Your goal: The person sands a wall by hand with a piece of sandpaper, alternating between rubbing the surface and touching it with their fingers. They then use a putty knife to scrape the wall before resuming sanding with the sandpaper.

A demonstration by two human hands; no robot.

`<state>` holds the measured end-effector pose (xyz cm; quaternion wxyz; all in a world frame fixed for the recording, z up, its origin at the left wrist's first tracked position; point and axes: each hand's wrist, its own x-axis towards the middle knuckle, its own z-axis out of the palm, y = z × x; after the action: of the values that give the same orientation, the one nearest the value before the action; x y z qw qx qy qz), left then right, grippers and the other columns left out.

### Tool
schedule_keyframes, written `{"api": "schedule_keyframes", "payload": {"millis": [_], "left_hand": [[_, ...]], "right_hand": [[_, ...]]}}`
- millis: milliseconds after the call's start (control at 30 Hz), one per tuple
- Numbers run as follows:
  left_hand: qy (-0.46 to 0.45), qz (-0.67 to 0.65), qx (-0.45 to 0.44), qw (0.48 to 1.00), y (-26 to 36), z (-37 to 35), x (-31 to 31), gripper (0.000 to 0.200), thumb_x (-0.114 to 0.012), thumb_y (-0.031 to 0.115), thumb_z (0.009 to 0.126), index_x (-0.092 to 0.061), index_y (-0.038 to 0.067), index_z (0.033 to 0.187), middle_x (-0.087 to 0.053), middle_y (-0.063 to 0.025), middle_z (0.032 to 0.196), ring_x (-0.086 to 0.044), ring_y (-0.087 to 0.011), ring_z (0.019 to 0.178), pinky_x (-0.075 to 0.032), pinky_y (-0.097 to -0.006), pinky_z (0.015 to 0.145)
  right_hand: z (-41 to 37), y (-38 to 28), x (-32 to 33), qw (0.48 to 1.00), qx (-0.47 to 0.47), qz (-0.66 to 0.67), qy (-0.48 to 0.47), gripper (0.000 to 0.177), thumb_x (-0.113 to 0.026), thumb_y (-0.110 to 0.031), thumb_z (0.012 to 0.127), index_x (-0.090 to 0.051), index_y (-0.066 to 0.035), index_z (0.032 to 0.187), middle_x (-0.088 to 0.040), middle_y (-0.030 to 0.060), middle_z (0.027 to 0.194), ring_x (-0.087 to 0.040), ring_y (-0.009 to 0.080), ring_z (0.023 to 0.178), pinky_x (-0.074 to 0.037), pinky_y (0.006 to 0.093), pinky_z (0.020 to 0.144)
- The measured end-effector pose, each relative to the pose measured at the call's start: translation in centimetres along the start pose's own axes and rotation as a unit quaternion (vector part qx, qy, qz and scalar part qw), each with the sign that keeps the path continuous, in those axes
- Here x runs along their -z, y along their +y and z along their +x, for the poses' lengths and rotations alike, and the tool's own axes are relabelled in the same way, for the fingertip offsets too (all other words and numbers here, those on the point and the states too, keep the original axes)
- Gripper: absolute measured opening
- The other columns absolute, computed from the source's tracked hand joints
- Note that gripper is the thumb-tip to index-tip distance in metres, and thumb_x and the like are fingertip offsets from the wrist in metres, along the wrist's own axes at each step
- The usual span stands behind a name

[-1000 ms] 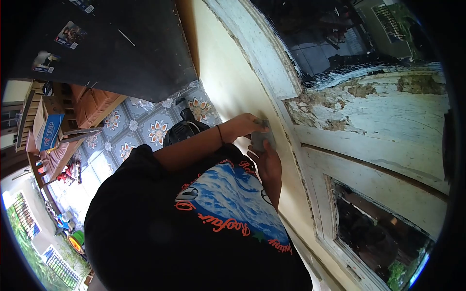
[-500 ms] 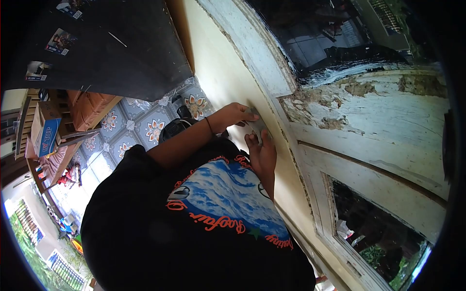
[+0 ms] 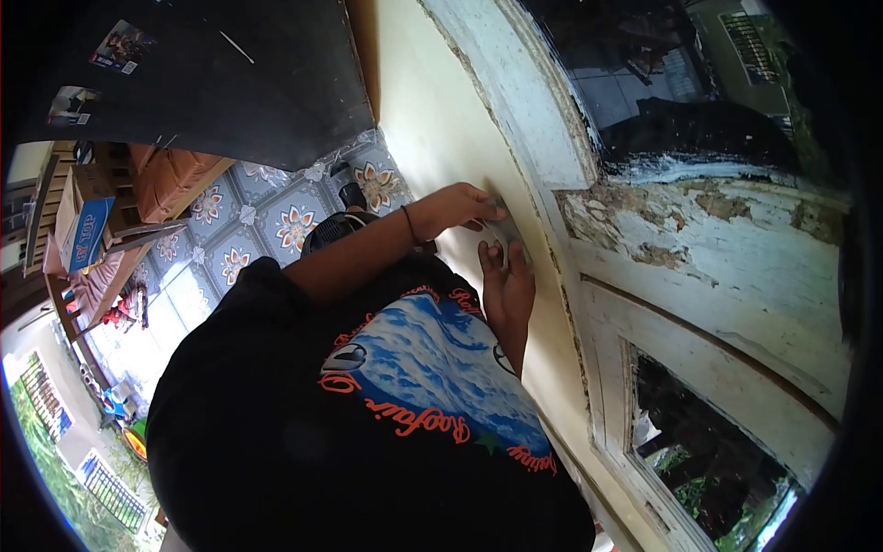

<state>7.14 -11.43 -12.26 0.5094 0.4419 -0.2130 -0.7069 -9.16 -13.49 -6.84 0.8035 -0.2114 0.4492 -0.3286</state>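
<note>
Gray pc (image 3: 511, 225), new angle, btwn L hand (image 3: 455, 208) & R hand (image 3: 506, 293)

Shirt (image 3: 303, 414): black, blue-and-white wavy print (image 3: 432, 354), red-orange lettering (image 3: 428, 421), green star (image 3: 487, 441); wristband (image 3: 407, 224) dark, small piece (image 3: 511, 227) at the fingers grey. Floor tiles (image 3: 296, 224) blue-grey with orange-and-white flower motifs, wall (image 3: 423, 120) cream, big panel (image 3: 267, 92) plain black with multicolour stickers (image 3: 123, 46). Woodwork (image 3: 763, 244) off-white, blotched brown where the paint is flaking, carton (image 3: 85, 189) tan with a blue side (image 3: 89, 232) and white letters, cushions (image 3: 173, 179) reddish-brown.
</note>
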Motion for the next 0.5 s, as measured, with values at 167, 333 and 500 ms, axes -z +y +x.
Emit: {"api": "schedule_keyframes", "payload": {"millis": [167, 333, 500], "left_hand": [[-0.01, 0.031, 0.014, 0.999, 0.9, -0.5, -1.2, 0.039, -0.061, 0.034, 0.083, -0.061, -0.001, 0.101, -0.063, -0.0046, 0.096, -0.057, -0.0112, 0.089, -0.043, -0.0253, 0.081], [0.004, -0.026, 0.013, 1.0, 1.0, -0.7, 0.2, 0.032, -0.065, 0.033, 0.079, -0.064, 0.005, 0.095, -0.062, -0.0031, 0.092, -0.057, -0.0111, 0.083, -0.044, -0.0248, 0.077], [-0.011, -0.004, 0.022, 1.0, 0.3, -0.3, -0.7, 0.039, -0.062, 0.034, 0.082, -0.06, 0.001, 0.102, -0.061, -0.0047, 0.098, -0.056, -0.0124, 0.088, -0.044, -0.0259, 0.08]], "right_hand": [[-0.6, -0.9, 1.0, 0.998, -0.029, 0.051, -0.009, 0.022, -0.049, -0.008, 0.089, -0.046, -0.001, 0.109, -0.051, 0.0098, 0.089, -0.05, 0.0164, 0.076, -0.045, 0.0392, 0.09], [-0.1, -0.1, -0.3, 0.869, 0.144, -0.473, -0.031, 0.021, -0.048, -0.007, 0.089, -0.045, -0.001, 0.11, -0.051, 0.0095, 0.089, -0.05, 0.0163, 0.077, -0.044, 0.0414, 0.092], [-0.1, -0.4, 0.2, 1.0, 0.007, 0.008, -0.027, 0.024, -0.048, -0.008, 0.089, -0.044, 0.001, 0.111, -0.05, 0.011, 0.093, -0.05, 0.0181, 0.078, -0.044, 0.0426, 0.093]]}}
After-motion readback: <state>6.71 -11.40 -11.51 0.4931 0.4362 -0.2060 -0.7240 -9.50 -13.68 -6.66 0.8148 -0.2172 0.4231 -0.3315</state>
